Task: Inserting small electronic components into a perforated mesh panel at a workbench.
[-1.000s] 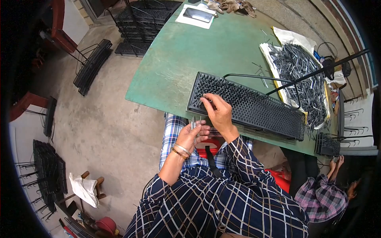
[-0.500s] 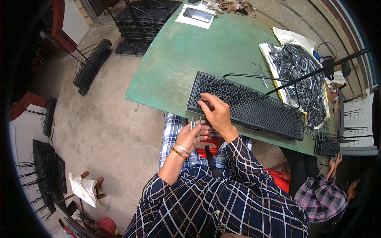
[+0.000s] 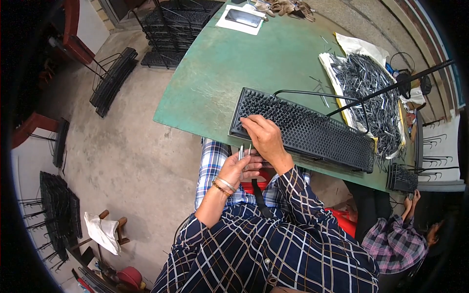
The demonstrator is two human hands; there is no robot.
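A long black perforated board [image 3: 322,134] with rows of small holes lies slanted on the green table. Over its left end, my right hand [image 3: 266,139] is closed in a pinch, thumb and forefinger against the surface; whatever is between the fingertips is too small to make out. Just below the board's near edge, my left hand [image 3: 237,167] is closed round several thin metal pins [image 3: 241,152] that stick up past its fingers. A heap of similar dark and silvery pins [image 3: 369,88] lies in an open white sack [image 3: 337,80] right of the board.
A bent black rod frame [image 3: 317,93] rises behind the board. On the green table [image 3: 210,73] a phone [image 3: 243,18] rests on white paper, near gloves [image 3: 288,7]. Stacked black racks [image 3: 176,29] stand on the floor. At right, a co-worker's hands [image 3: 413,198] touch another black board [image 3: 403,178].
My right hand has shifted slightly left on the board, its fingertips lower against the holes. My left hand has moved a little to the right with the pins.
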